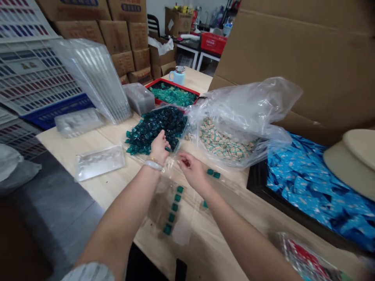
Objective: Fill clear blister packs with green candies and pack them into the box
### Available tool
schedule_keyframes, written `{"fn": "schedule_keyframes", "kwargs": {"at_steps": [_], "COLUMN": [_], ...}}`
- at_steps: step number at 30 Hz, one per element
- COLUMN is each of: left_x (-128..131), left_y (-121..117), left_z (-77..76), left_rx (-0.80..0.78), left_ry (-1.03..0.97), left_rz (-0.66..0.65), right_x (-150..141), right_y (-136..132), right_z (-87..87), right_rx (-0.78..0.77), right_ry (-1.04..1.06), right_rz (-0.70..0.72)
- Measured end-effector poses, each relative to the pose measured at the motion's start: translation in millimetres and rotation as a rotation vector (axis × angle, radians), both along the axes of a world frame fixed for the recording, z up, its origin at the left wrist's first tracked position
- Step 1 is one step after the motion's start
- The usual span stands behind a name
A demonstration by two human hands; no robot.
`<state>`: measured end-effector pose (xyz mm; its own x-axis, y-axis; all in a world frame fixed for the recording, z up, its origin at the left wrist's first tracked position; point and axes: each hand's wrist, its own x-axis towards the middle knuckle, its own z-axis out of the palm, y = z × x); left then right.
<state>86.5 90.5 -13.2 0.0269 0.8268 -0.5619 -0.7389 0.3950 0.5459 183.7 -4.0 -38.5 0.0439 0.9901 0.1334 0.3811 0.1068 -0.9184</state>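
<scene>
Teal packets (155, 127), left hand (159, 147) touching, right hand (190, 168) near

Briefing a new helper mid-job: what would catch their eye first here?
The heap of dark teal pieces mid-table stands out, with the left hand touching it. To the right, bright blue packets fill a black tray, and a clear plastic bag billows over beige-and-green pieces.

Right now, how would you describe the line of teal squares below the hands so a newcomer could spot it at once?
On the light wooden table, a clear plastic sheet lies nearest the person. On it, a single straight line of small teal squares sits spaced apart, unlike the heaped dark pile under the left hand or the loose pair by the right hand.
</scene>
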Motion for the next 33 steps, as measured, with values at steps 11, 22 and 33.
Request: {"fn": "schedule_keyframes", "kwargs": {"at_steps": [11, 22, 33], "left_x": [-34.6, -20.9, -38.7], "left_y": [-6.9, -25.3, -14.7], "left_z": [-6.2, -5.4, 14.1], "left_rx": [0.165, 0.413, 0.249], "left_ry": [-0.019, 0.426, 0.171], "left_rz": [0.091, 0.096, 0.246], "right_x": [-44.3, -34.6, 6.5], "right_y": [57.1, 35.1, -13.2], "right_z": [-15.5, 13.4, 11.3], "right_rx": [-0.020, -0.356, -0.639], "right_ry": [0.232, 0.729, 1.154], "right_rz": [-0.034, 0.103, 0.076]}}
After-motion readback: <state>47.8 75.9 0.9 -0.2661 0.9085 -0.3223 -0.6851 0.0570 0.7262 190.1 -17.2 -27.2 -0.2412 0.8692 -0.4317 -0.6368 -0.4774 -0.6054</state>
